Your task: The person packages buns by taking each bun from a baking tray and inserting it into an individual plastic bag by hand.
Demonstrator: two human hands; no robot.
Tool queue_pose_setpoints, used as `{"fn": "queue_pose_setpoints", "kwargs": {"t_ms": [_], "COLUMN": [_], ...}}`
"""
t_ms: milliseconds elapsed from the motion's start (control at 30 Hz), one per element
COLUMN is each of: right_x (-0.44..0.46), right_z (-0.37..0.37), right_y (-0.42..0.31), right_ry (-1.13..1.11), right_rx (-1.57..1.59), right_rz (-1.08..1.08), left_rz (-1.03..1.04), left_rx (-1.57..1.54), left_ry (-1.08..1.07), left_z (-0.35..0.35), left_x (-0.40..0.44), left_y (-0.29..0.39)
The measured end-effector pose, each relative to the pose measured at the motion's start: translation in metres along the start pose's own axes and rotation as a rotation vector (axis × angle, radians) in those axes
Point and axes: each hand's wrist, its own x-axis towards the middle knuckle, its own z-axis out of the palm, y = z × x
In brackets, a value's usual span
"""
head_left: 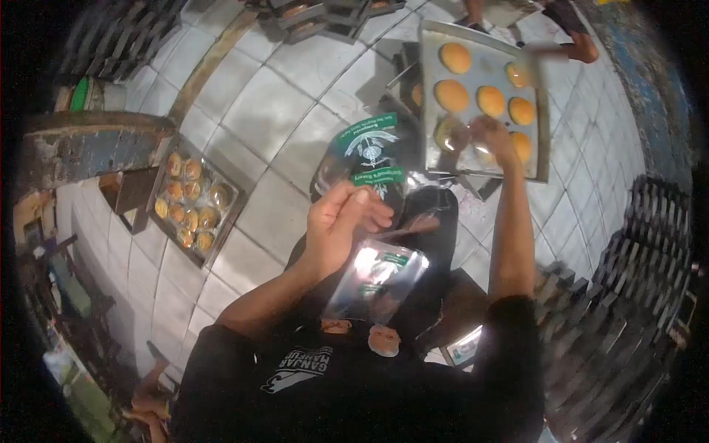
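Observation:
My left hand is closed in a pinch on a clear plastic bag with green and white printing, in front of my lap. More clear printed bags lie on my lap below it. My right hand is reaching over the lower part of a metal tray of round golden buns. Beside its fingers sits a bun in shiny clear plastic. Blur and glare hide whether the fingers grip anything.
A second tray to the left holds several wrapped buns on the tiled floor. Dark stacked trays stand at the top, with dark racks at the right. Another person's limb shows beyond the bun tray.

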Motion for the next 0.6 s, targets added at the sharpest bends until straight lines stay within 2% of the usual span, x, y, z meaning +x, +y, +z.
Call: {"fn": "queue_pose_setpoints", "kwargs": {"t_ms": [67,133,167,233,300,433,500,533,600], "right_x": [0.055,0.094,0.1,0.103,0.103,0.078,0.066,0.028,-0.04], "right_z": [0.013,0.034,0.046,0.067,0.082,0.09,0.076,0.068,0.063], "right_y": [0.032,0.04,0.036,0.012,-0.003,-0.018,-0.022,-0.061,-0.109], "right_ry": [0.037,0.358,0.344,0.498,0.497,0.234,0.303,0.326,0.321], "right_rx": [0.145,-0.042,-0.023,0.094,0.157,-0.286,-0.205,-0.134,0.373], "right_rz": [-0.018,0.226,0.236,0.131,0.267,-0.093,-0.101,-0.059,-0.055], "left_rz": [-0.038,-0.02,0.003,0.016,0.035,0.051,-0.009,0.025,0.045], "left_rx": [0.005,0.0,-0.023,-0.032,-0.039,-0.029,0.001,-0.037,-0.097], "left_ry": [0.05,0.071,0.06,0.059,0.076,0.095,0.109,0.125,0.111], "left_z": [-0.001,-0.005,-0.006,-0.008,-0.009,0.0,0.0,0.001,0.0], "left_x": [0.004,0.006,0.006,0.007,0.008,0.011,0.011,0.009,0.005], "left_y": [0.004,0.006,0.006,0.001,0.0,0.009,0.013,0.012,0.011]}}
